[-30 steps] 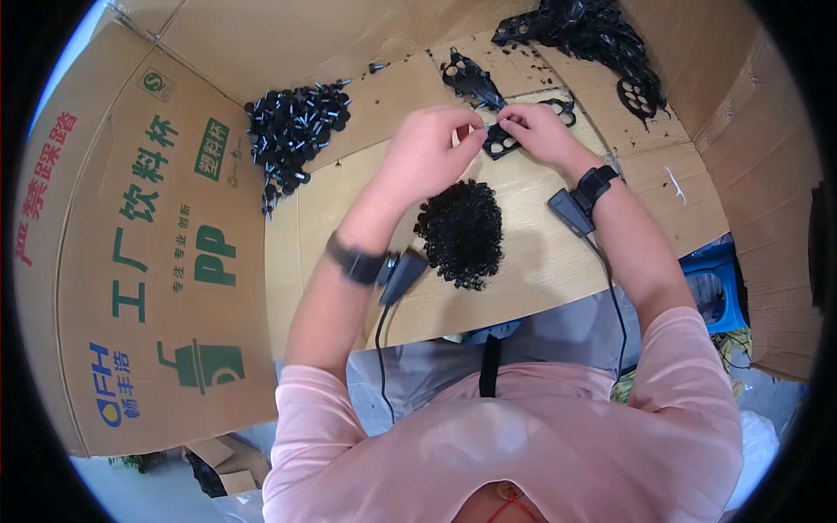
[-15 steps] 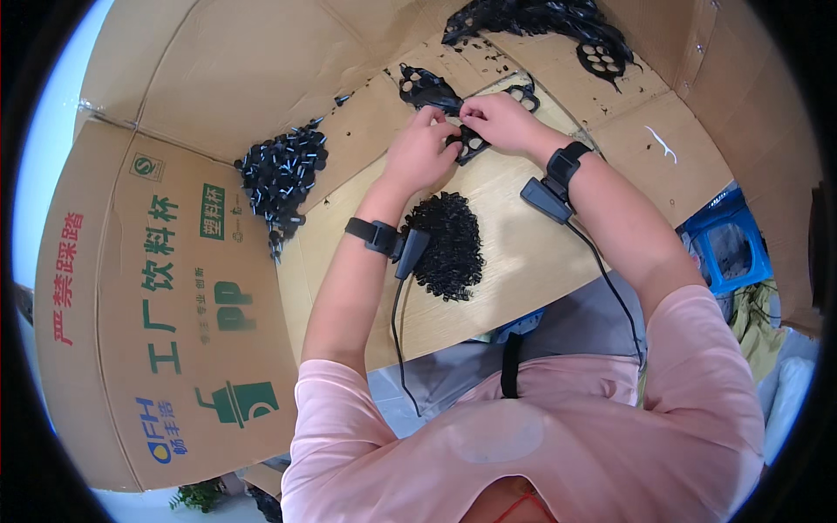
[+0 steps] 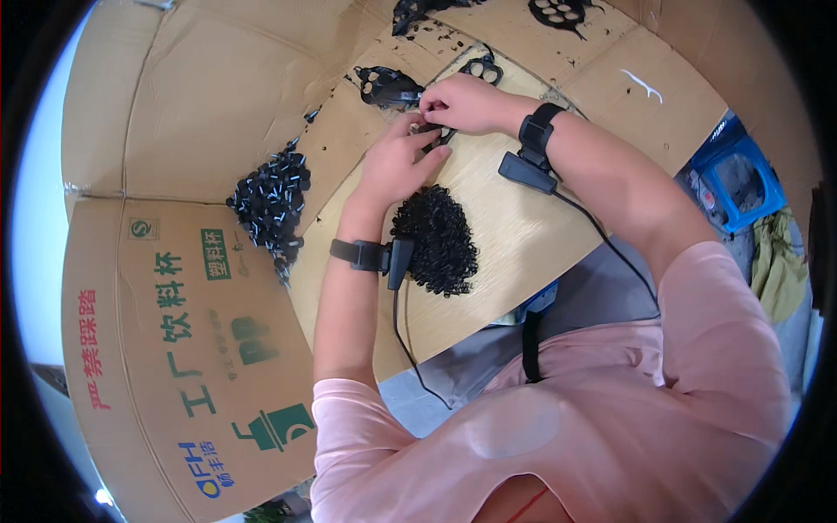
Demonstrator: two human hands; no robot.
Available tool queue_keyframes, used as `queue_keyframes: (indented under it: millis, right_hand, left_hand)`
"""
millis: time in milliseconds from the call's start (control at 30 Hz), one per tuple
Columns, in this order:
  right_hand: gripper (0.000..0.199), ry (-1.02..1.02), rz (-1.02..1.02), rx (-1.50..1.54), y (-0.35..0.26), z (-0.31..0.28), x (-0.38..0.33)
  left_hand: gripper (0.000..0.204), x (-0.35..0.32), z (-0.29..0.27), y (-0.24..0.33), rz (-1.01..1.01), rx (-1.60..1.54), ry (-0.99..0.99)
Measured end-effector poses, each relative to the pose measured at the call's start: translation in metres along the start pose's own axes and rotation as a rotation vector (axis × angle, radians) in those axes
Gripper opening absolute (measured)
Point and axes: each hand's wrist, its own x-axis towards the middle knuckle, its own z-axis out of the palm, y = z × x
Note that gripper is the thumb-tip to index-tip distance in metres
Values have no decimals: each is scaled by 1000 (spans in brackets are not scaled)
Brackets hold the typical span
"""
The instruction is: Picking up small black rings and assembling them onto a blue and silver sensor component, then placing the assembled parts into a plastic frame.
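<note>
My left hand and my right hand meet over a wooden board, both pinching a small black plastic piece between the fingertips. Just beyond the hands lies a flat black plastic frame with round holes; another similar piece lies to its right. A heap of small black curly parts sits on the board beside my left wrist. Each wrist carries a black band with a small cabled device.
A pile of small black cylindrical parts lies on the cardboard at the left. Large printed cardboard sheets surround the board. More black frames lie at the top. A blue crate stands at the right.
The view has tilted and shifted, so the hands and board appear higher and further right. Both hands stay together on the small black piece by the black frame.
</note>
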Motion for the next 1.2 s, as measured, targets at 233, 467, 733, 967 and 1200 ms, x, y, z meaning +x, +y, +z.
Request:
queue_keyframes:
  millis: [233, 467, 733, 967, 1200]
  right_hand:
    - [17, 44, -57, -6, 0, -1, -2]
    - [16, -32, 2, -2, -1, -6, -6]
    - [16, -26, 78, -38, -6, -2, -5]
    - [15, -43, 52, -75, -6, 0, -4]
    - [15, -43, 34, -31, -4, -2, -4]
  left_hand:
    - [44, -1, -3, 1, -20, -161, -73]
    - [41, -4, 4, -1, 47, -173, -48]
    - [41, -1, 1, -2, 59, -137, -48]
    - [38, 2, 9, -15, 48, -197, -53]
    - [33, 5, 11, -15, -19, -308, -41]
